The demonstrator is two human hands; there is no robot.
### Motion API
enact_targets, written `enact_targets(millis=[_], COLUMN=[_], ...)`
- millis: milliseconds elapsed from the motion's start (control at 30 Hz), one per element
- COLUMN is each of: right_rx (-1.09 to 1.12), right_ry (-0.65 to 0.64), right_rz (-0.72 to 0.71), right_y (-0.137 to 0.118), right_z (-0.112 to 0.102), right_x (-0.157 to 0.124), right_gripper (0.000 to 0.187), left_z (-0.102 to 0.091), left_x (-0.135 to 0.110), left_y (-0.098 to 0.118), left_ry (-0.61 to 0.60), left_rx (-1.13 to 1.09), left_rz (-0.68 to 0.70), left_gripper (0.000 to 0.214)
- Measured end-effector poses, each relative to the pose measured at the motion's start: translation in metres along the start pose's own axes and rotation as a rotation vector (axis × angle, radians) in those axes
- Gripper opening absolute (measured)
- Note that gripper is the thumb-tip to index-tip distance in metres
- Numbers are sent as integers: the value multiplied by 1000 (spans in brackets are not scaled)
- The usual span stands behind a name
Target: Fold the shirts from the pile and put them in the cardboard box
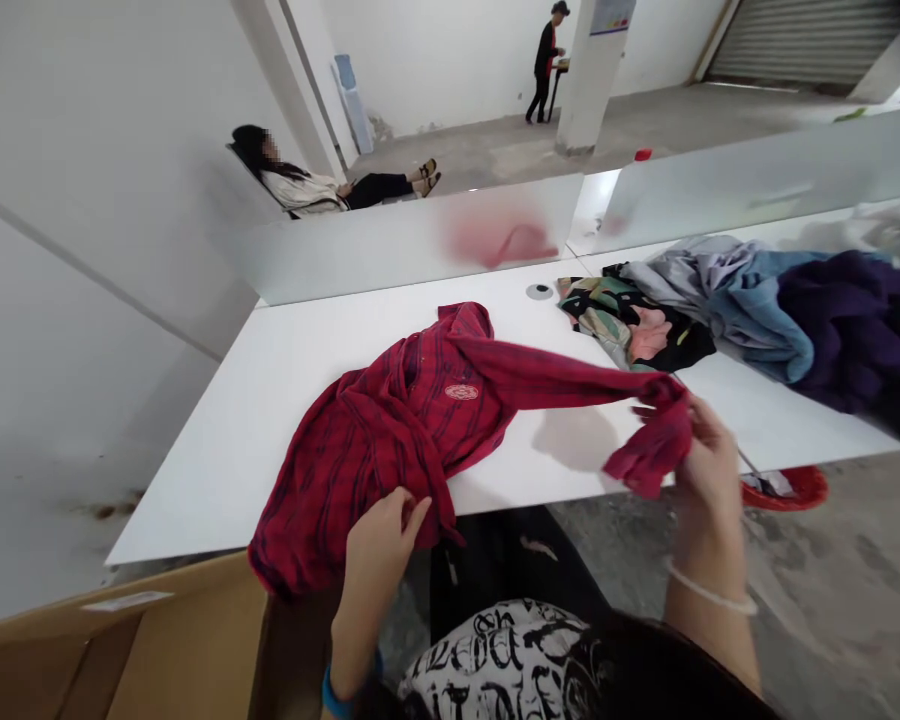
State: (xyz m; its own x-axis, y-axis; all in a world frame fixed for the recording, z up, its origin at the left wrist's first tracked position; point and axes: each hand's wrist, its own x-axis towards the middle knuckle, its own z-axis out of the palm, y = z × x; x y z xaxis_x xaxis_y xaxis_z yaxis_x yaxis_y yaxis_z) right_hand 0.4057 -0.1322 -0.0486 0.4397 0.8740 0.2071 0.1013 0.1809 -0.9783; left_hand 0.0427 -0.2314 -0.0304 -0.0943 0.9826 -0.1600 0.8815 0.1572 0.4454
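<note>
White walls and a bare concrete floor frame your workspace, with one person (307,185) leaning back in a chair beyond the frosted divider (390,245) and another person (546,60) standing far off by a pillar. Your white table (285,400) takes up the middle of the view. A pile of clothes (795,310) in grey, blue, purple and a floral print is heaped on its right end, well apart from your work.

The red plaid shirt (412,420) lies bunched on the table in front of you, its lower edge hanging over the near rim above the open cardboard box (157,650). One sleeve (570,380) is drawn out to the right, taut and lifted off the surface.

Your left hand (379,540) pinches the shirt's drooping edge at the table's front, fingers closed on the cloth. Your right hand (709,465) grips the cuff (656,445), thumb and fingers bunched around it.

You look to be partway through opening the shirt out: one sleeve is extended, but the body is twisted and creased. A sensible next move calls for keeping both grips and drawing your hands apart until the body untwists. Then lay it flat on the bare table, short of the pile.

A small round cap (539,291) sits in the table top behind the shirt.
</note>
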Motion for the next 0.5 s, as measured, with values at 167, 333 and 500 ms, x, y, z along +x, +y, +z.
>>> enact_targets(millis=[167,333,500], right_rx=[-298,-459,-399], right_ry=[419,82,-442], right_rz=[-19,-47,-316], right_y=[34,34,21], right_z=[-74,-21,79], right_x=[-3,-24,-55], right_gripper=[40,30,27], left_z=[29,44,23], left_x=[-12,-8,14], left_y=[-25,-23,-32], left_ry=[-149,-164,-78], left_rx=[268,346,-189], left_rz=[-187,-125,-132], left_gripper=[36,26,44])
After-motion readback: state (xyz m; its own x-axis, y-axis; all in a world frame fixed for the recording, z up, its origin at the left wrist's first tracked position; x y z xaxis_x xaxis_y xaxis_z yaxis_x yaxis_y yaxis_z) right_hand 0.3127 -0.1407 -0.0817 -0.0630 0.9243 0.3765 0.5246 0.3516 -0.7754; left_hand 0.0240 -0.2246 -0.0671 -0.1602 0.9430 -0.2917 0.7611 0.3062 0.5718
